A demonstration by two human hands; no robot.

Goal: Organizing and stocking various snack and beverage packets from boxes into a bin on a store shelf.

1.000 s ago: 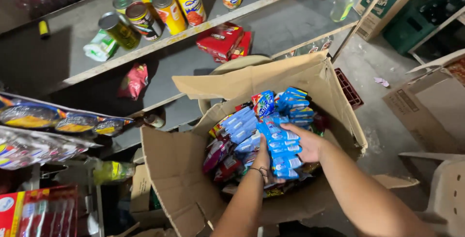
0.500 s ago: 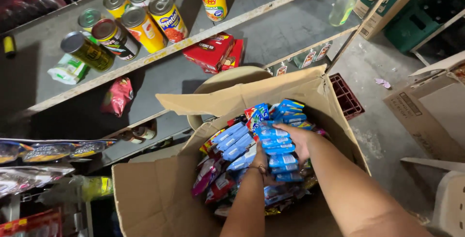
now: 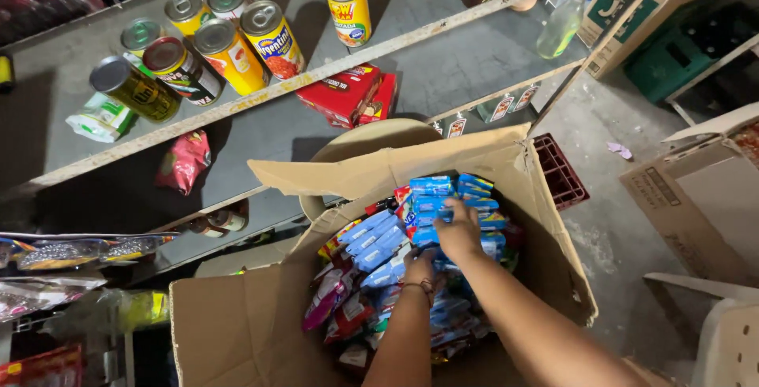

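Note:
An open cardboard box in front of me holds several blue snack packets and some red and pink ones. Both my arms reach into it. My right hand grips a row of blue packets near the box's far side, fingers curled over them. Just below it, my left hand, with a dark band on the wrist, presses against the same row from the left, its fingers buried among the packets.
A grey shelf behind the box carries several cans, red cartons and a red pouch. A red crate, more cardboard boxes, a glass bottle and a white chair stand on the right.
Both hands have shifted with the row of blue packets toward the far side of the box. My view has tilted, so the shelf and cans sit lower in the frame.

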